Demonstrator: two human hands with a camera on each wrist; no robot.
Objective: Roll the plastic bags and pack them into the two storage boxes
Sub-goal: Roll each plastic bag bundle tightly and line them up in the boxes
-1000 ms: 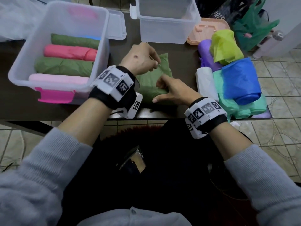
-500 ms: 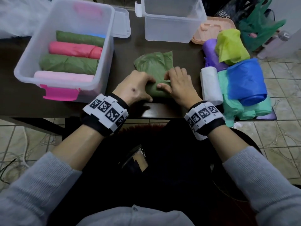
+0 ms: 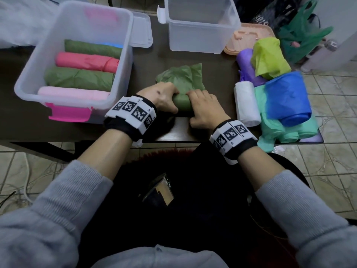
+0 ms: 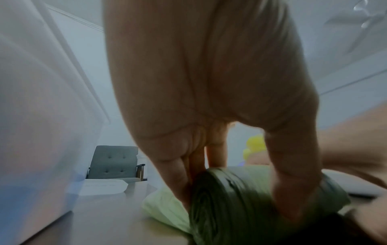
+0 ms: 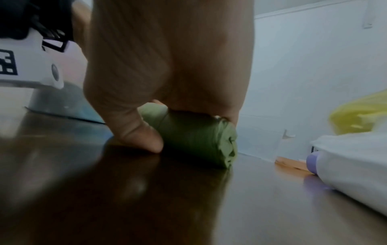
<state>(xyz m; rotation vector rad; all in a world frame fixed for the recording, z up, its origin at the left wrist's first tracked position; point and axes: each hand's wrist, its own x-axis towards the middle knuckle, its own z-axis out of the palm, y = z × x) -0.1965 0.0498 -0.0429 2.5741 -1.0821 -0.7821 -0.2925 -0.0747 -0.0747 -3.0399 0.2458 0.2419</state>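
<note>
The green bag (image 3: 182,85) lies near the table's (image 3: 23,128) front edge, its near half rolled, its far half flat toward the back. Bare tabletop shows beyond it up to the empty box (image 3: 201,26). The filled box (image 3: 75,60) stands at the left edge, loose bags (image 3: 286,95) piled at the right. The left hand (image 3: 162,97) and right hand (image 3: 202,107) both curl over the roll, thumbs tucked under its near side.
</note>
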